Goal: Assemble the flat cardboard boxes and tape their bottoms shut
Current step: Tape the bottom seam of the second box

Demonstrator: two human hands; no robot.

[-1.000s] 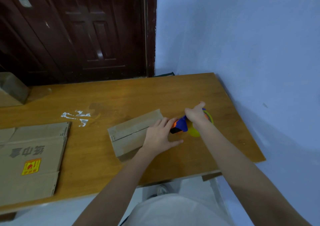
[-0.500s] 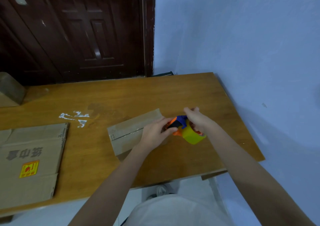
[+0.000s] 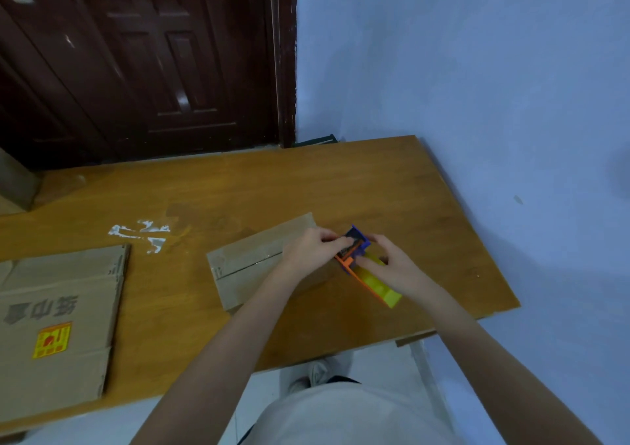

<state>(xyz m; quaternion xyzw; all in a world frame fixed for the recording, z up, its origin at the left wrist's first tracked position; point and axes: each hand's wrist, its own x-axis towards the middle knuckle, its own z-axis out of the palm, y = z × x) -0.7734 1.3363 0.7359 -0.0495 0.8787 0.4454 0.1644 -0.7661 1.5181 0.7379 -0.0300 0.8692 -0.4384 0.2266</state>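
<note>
At the right end of the wooden table (image 3: 341, 179), you hold a tape dispenser (image 3: 370, 271) in both hands just past the near end of a small cardboard box (image 3: 252, 260) that lies with its seam facing up. Your right hand (image 3: 395, 267) wraps the dispenser's yellow and orange body, fingers curled around it. Your left hand (image 3: 312, 250) pinches at the blue cutter end, most likely working loose the free end of the tape; the tape itself is too fine to make out.

To do this step well, keep the right-hand grip firm so the roll does not spin away, and draw out enough tape to overlap the box's end before you lay it down. Line the strip along the seam, start it on the side wall, then press flat as you pull. Watch that the loose end does not fold back onto itself.

A larger flattened box (image 3: 58, 325) waits at the table's left side, well apart from your work.
</note>
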